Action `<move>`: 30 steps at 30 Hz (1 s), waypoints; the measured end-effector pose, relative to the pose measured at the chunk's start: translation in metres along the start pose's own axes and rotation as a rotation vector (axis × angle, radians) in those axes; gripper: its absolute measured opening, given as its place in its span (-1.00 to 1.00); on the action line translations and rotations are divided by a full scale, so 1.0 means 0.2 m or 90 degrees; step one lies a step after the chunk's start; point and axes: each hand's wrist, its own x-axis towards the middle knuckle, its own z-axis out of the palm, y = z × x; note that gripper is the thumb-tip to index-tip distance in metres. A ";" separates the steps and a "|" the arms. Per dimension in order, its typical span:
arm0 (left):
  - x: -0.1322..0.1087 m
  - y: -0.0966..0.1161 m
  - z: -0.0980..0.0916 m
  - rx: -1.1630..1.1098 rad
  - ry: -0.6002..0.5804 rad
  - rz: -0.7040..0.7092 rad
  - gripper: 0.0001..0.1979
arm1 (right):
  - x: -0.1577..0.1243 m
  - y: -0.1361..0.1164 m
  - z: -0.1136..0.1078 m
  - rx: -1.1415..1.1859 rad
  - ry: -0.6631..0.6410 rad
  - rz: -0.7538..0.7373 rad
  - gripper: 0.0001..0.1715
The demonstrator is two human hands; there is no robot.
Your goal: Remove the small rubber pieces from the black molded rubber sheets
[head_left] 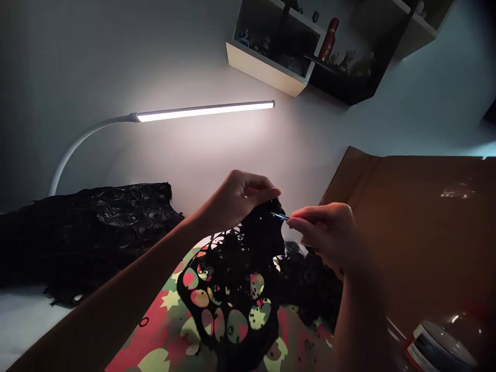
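My left hand (240, 199) is closed, pinching the top edge of a black lacy piece with round holes (232, 289) that hangs down in front of me. My right hand (325, 232) is closed on a thin blue crochet hook (279, 216), whose tip pokes into the black work just below my left fingers. The two hands are almost touching. More of the black lacework bunches under my right hand. A cloth with red, green and yellow star shapes (163, 330) lies beneath and shows through the holes.
A lit bar lamp (205, 110) on a white curved neck shines on the wall. A heap of black lace fabric (96, 227) lies at the left. A brown board (418, 232) stands at the right, wall shelves (294, 46) hang above, and a red-and-white object (437, 346) sits low right.
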 end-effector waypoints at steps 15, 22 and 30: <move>0.02 -0.01 0.00 0.039 0.024 0.018 -0.47 | -0.01 0.02 -0.01 -0.142 0.152 -0.076 -0.43; -0.02 0.03 0.03 0.196 0.058 0.065 -0.40 | -0.03 0.04 -0.05 -0.148 0.158 -0.044 -0.43; 0.00 0.03 0.02 0.071 0.080 0.019 -0.44 | -0.03 0.04 -0.08 -0.145 0.174 -0.030 -0.41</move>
